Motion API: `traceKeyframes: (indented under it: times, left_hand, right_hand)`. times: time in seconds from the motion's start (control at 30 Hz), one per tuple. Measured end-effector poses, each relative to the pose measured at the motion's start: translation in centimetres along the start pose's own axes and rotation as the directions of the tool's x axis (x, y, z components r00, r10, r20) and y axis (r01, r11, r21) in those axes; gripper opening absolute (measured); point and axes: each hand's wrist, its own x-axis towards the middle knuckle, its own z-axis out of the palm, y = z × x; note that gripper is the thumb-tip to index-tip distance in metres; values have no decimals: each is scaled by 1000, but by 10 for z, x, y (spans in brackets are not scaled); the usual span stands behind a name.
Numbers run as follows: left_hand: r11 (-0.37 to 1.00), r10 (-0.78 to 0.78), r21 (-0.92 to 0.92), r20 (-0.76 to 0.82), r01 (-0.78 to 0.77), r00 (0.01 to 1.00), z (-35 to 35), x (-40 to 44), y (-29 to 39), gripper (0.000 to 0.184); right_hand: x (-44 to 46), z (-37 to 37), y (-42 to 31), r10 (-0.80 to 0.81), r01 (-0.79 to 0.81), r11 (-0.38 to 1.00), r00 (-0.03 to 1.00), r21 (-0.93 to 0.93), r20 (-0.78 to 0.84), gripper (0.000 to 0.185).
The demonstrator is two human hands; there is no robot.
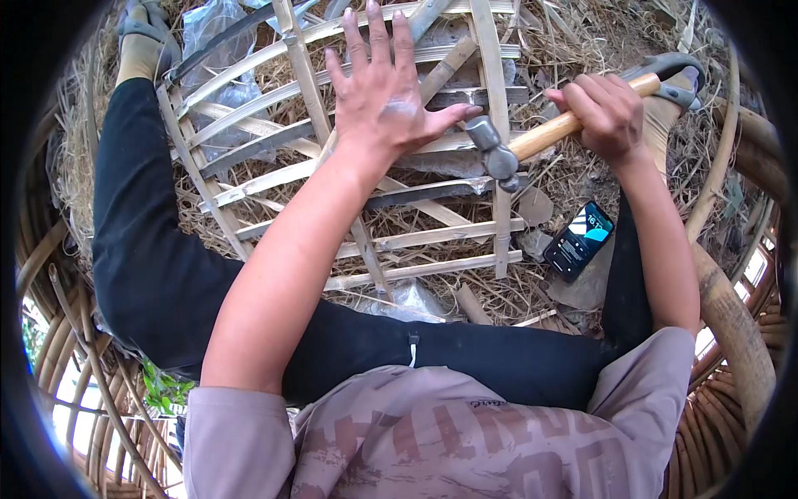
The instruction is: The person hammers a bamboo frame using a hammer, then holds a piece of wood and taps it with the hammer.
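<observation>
A flat lattice of crossing pale and dark wooden strips lies spread, partly hidden. A grey metal hammer with a light-brown wooden handle slants over this lattice's right side.

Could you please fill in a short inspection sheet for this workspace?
Surface: straw-strewn ground.
Job's things: a lattice of crossed strips lying on the ground; a wooden-handled hammer, its metal head over the lattice's right side.
Clutter: clear plastic at the upper left; a lit phone right of the lattice.
Hands: left hand spread open over the lattice, contact unclear; right hand closed around the hammer's handle.
Cables: nothing seen.
Surroundings: curved poles on both sides.
</observation>
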Motion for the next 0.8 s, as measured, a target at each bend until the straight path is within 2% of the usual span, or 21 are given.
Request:
traceKeyframes:
  times: [0.07,0.17,0.2,0.27,0.3,0.4,0.47,0.53,0.57,0.63,0.67,0.7,0.8]
  left_hand:
    - [999,-28,23,-12,28,1000,-3,-3,4,105]
    - [958,-187,-217,32,189,982,-1,-2,5,114]
    - [972,-158,-171,17,159,987,1,0,4,116]
    - [992,-105,-70,-5,105,994,5,0,-2,120]
    - [975,-151,-149,77,162,985,3,1,-1,118]
    - [997,-39,66,-63,44,997,11,-2,0,118]
    - [996,-18,83,-55,22,998,10,-3,-1,116]
    - [997,-72,-35,-54,70,996,13,-3,-3,112]
    - [984,-127,-137,-74,116,989,19,-2,-2,109]
    - [961,-165,-236,-81,142,983,20,-1,0,104]
    - [966,-152,-225,-80,131,985,20,1,-3,102]
    - [977,-129,-183,-77,113,989,19,0,-3,101]
    - [999,-39,6,-82,40,996,14,0,-3,100]
  right_hand:
    - [6,7,1,-6,6,1000,1000,-29,-2,36]
    - [10,15,5,247,-238,965,966,-108,80,29]
    - [11,15,6,331,-315,938,938,-142,100,28]
    - [11,10,12,158,-154,985,986,-75,49,30]
    - [11,7,12,74,-73,996,997,-43,24,31]
    - [14,1,-5,-9,9,1000,1000,2,11,35]
    - [13,4,-9,22,-22,1000,999,-11,35,36]
    - [10,11,-8,76,-75,997,996,-16,53,35]
    - [4,21,-12,280,-277,960,949,-44,146,34]
    - [9,14,-10,188,-187,982,979,-19,78,33]
    - [16,11,-5,136,-136,991,990,-10,35,33]
    - [19,6,-3,50,-50,999,999,-5,12,32]
    - [19,3,-2,-66,64,996,998,59,20,32]
